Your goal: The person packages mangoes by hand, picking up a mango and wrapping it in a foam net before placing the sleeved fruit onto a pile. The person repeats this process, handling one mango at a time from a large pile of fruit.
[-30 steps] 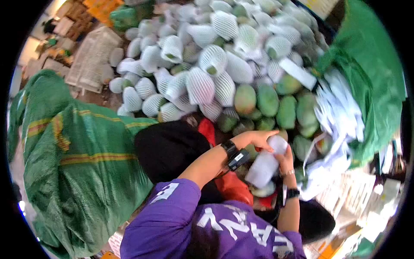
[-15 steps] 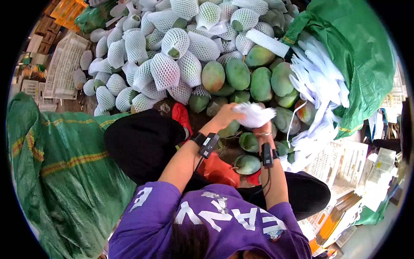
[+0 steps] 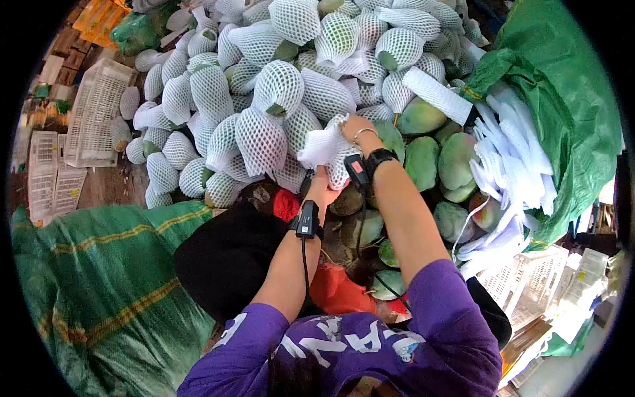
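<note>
A white foam net sleeve [image 3: 317, 147] is held between my two hands, over the edge of the pile. My right hand [image 3: 357, 128] is closed on its upper end. My left hand [image 3: 331, 190] is beneath, closed around the lower netted part, its fingers largely covered by the foam. What lies inside the net cannot be made out clearly. Bare green mangoes [image 3: 421, 162] lie just right of my hands. Mangoes in white foam nets [image 3: 262, 137] are heaped to the left and beyond.
Loose flat foam sleeves [image 3: 512, 155] spill from a green sack [image 3: 562, 106] on the right. Another green sack [image 3: 112, 278] lies at the left. White plastic crates [image 3: 99, 112] stand far left, with more crates [image 3: 522, 278] at right. A red object [image 3: 338, 290] sits between my legs.
Both hands have moved left with the white foam, from above the bare mangoes to the netted ones. My right hand has come over beyond my left and grips the foam's upper end.
</note>
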Demonstrator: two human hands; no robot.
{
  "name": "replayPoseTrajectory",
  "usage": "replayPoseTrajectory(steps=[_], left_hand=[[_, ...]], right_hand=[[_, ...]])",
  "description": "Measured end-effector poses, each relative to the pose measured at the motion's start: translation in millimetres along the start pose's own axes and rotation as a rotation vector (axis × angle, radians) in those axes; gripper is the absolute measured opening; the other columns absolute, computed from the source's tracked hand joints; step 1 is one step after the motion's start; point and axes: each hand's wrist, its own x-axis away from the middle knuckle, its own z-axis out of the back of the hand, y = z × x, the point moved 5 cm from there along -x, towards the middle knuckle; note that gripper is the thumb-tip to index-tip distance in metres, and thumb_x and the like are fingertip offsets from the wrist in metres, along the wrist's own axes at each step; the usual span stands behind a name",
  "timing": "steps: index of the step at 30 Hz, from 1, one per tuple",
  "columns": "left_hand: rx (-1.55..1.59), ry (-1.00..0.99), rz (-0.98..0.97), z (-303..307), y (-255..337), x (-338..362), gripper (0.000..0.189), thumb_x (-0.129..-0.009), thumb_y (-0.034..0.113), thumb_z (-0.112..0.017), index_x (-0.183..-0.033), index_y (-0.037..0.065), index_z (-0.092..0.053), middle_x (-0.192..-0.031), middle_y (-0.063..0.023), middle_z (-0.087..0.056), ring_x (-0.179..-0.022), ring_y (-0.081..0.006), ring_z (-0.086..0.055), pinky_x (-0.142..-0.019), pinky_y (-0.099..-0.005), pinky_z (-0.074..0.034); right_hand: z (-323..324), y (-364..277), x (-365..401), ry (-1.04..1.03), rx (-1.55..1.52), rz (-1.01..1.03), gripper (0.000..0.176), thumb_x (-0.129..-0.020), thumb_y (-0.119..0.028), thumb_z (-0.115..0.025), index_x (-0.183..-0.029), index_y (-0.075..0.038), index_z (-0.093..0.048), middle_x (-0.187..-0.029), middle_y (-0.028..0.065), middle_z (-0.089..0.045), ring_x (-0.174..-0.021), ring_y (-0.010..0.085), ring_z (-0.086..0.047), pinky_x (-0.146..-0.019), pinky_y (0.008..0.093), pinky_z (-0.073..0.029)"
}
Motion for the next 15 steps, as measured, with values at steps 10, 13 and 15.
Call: replayPoseTrajectory(steps=[10,13,15], left_hand=[[0.315,-0.613,0.102,1.3,-31.4,41.7,0.042,-0.082,0.037,-0.041,-0.112,0.009,-0.047,-0.114,-0.0089,-0.05,-0.104,-0.0262,-0.047,-0.09,-0.0406,-0.037],[0.154,-0.684,0.162,-21.5,-40.1,60.8,0.044,-0.083,0.042,-0.037,-0.112,0.01,-0.048,-0.112,-0.0095,-0.051,-0.103,-0.0254,-0.049,-0.088,-0.0388,-0.039],[0.113,-0.766,0.103,-46.8,-25.9,92.4,0.047,-0.083,0.042,-0.037,-0.115,0.008,-0.045,-0.114,-0.0096,-0.049,-0.105,-0.0253,-0.047,-0.089,-0.0399,-0.038]], right_hand=[[79.0,7.1,190.0,0.551,-0.553,0.073,0.021,-0.064,-0.01,-0.056,-0.083,-0.004,-0.06,-0.065,0.0151,-0.058,-0.052,0.0266,-0.055,-0.051,0.0326,-0.044],[82.4,34.8,187.6,0.444,-1.047,-0.214,0.019,-0.064,-0.008,-0.06,-0.078,0.005,-0.059,-0.064,0.0098,-0.059,-0.051,0.0125,-0.05,-0.049,0.0273,-0.041],[84.0,43.3,177.9,0.304,-1.138,-0.114,0.031,-0.068,-0.019,-0.062,-0.076,0.01,-0.057,-0.067,0.0092,-0.06,-0.058,0.0119,-0.052,-0.052,0.0275,-0.041]])
